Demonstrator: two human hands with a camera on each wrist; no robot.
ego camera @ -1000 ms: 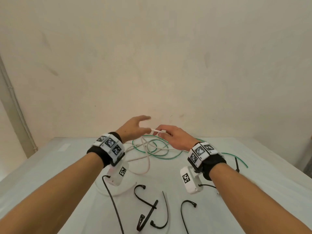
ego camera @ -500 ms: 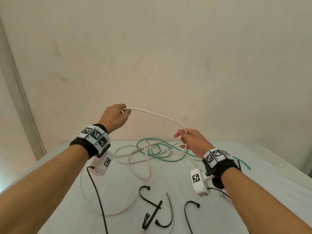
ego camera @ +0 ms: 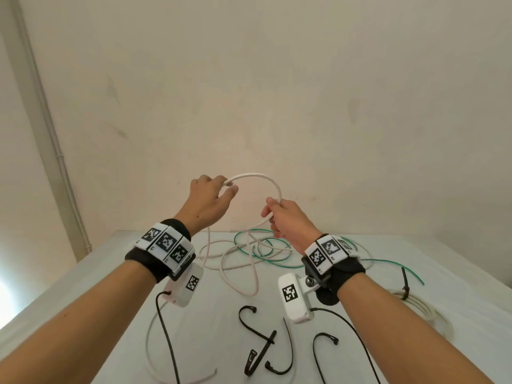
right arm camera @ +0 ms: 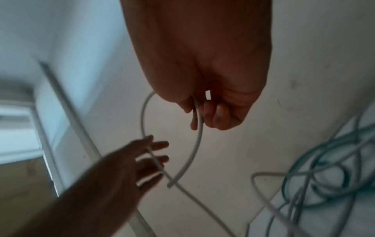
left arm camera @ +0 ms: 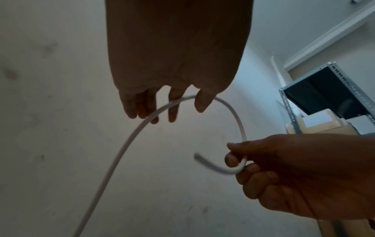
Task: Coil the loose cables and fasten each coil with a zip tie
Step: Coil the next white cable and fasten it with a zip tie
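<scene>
Room: plain cream wall, scuffed and stained in spots; pale conduit running down its left side; perforated metal shelf rack in the left wrist view.
Surface: white counter set against the wall.
Writing: square black-and-white coded markers on both wristbands and on the 2 white wrist cameras; no readable words.
On the counter: loose loops of white cable tangled with a green cable at the far middle; 4 or so black zip ties curled near the front edge; 1 white coil at the right, already banded with a black tie.
Left hand: raised above the counter, fingers nearly straight and spread, cable lying across them; no firm grip visible.
Right hand: raised beside the left, fingers curled round the cable, thumb pressing it; short free end sticking out past the fist in the left wrist view.
Cable between hands: 1 arch from left fingers over to the right fist, well above the counter.
Cable beyond the hands: dropping from the left hand down to the tangle on the counter.
</scene>
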